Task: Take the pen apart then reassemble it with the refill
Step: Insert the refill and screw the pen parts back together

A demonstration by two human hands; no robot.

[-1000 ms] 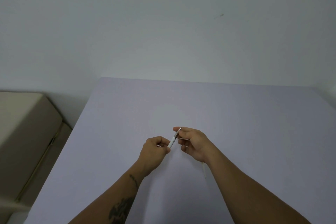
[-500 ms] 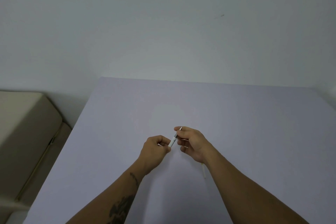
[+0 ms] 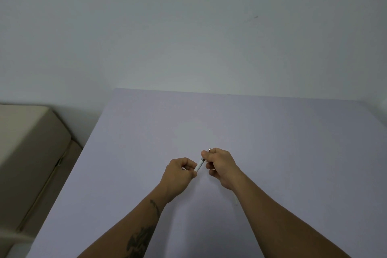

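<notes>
The left hand [image 3: 180, 170] pinches the white barrel end of the pen [image 3: 200, 165] while the right hand [image 3: 218, 163] grips its metal tip end above the table [image 3: 272, 132], so twisting is best done with opposed, steady turns along the pen's axis.

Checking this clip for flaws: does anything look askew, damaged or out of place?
Nothing stands out. Both hands hold the pen above the table: left hand on the white barrel, right hand at the metal tip end. A thin pale piece lies beside the right wrist, too faint to identify.

White pen [image 3: 199, 166] tilted, held midair.
</notes>
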